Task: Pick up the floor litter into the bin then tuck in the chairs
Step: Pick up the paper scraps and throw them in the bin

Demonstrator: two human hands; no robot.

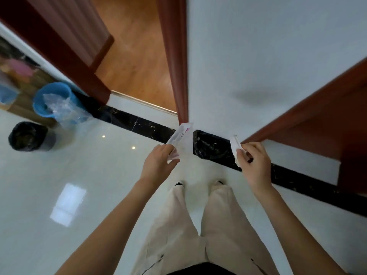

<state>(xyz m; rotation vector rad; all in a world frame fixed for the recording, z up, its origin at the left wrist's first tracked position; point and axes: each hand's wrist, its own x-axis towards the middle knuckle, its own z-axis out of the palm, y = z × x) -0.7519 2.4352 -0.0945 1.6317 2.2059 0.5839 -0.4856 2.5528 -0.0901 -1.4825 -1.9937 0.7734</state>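
Your forearms and cream trousers (pixel 190 225) fill the lower frame, both hands raised in front of you over the glossy pale floor (pixel 79 175). Going left to right: the black-lined bin (pixel 27 136) stands at the far left, well apart from you, with a blue bucket (pixel 52 99) just behind it that has clear plastic film (pixel 63 110) spilling out. Your left hand (pixel 158 164) is closed on a flat clear wrapper (pixel 181 140) — translucent, with a white label and a touch of pink print, thin and floppy. Your right hand (pixel 255 162) pinches a smaller white scrap (pixel 236 144), stiff-looking and folded; what it is exactly can't be told through the blur.

Both pieces of litter are up off the floor, so the step in hand looks like the carry to the bin. Turn left and walk right up to it rather than tossing from where you stand — light film like this would likely flutter and land beside the rim. Aim for the black-lined bin, not the bucket. Bring each hand over the opening, low, then let go one at a time. No chairs are in view yet.
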